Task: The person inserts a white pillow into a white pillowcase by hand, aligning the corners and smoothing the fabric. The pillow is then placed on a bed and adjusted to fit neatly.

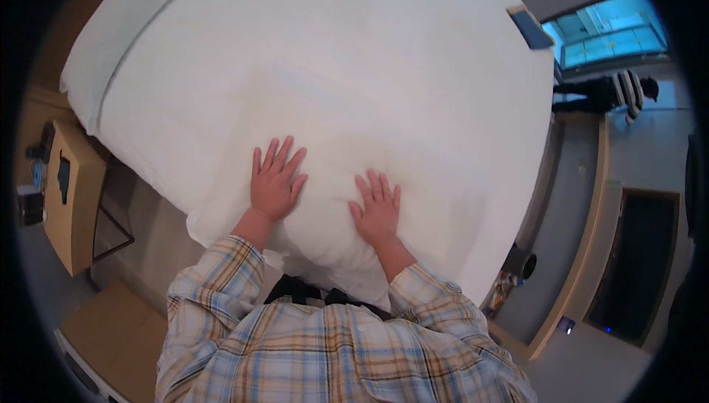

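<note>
Both of my hands lie flat on a bed covered in white bedding (354,71). My left hand (275,187) rests palm down with its fingers spread and nothing in it. To the right and slightly nearer, my right hand (378,209) presses on the same white cover, fingers apart and holding nothing. Soft creases show in the cloth around and between the hands. The near edge of the cover hangs down in folds in front of my body. Plaid sleeves reach to my wrists.
Pillows or folded white bedding (140,26) line the bed's left end. A wooden bedside table (77,207) with small items stands at left. A dark blue item (530,29) lies at the far right corner. Another person (624,93) stands beyond the bed, near a wall-mounted dark screen (635,266).
</note>
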`<state>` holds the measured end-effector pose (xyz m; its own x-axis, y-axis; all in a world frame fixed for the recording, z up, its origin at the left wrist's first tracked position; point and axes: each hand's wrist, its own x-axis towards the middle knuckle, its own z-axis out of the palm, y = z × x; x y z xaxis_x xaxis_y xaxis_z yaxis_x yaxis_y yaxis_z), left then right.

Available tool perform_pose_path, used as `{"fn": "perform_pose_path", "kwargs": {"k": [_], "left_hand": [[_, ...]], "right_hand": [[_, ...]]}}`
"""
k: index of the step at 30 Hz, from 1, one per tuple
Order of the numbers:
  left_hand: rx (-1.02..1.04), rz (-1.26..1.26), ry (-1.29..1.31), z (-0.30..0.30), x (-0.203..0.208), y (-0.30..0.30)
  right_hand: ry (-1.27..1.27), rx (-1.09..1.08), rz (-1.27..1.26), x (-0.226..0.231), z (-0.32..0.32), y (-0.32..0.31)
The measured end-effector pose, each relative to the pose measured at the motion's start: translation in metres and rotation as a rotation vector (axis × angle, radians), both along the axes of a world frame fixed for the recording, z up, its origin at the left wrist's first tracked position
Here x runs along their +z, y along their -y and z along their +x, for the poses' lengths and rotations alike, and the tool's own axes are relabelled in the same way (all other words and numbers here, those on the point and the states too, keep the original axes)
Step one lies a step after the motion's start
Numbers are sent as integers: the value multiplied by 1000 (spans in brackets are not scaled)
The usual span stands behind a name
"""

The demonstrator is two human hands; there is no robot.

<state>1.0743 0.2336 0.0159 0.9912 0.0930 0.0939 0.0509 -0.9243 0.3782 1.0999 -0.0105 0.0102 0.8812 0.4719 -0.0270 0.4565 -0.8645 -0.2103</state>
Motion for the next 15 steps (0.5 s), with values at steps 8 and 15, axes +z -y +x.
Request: {"fn": "perform_pose_path", "kwargs": {"k": [8,15], "left_hand": [[-57,40,-51,2,-21,11],[-63,45,-56,0,-29,11]], "right_hand": [[-117,-322,-236,-32,-26,103],[-214,-636,-345,-37,-67,184]]}}
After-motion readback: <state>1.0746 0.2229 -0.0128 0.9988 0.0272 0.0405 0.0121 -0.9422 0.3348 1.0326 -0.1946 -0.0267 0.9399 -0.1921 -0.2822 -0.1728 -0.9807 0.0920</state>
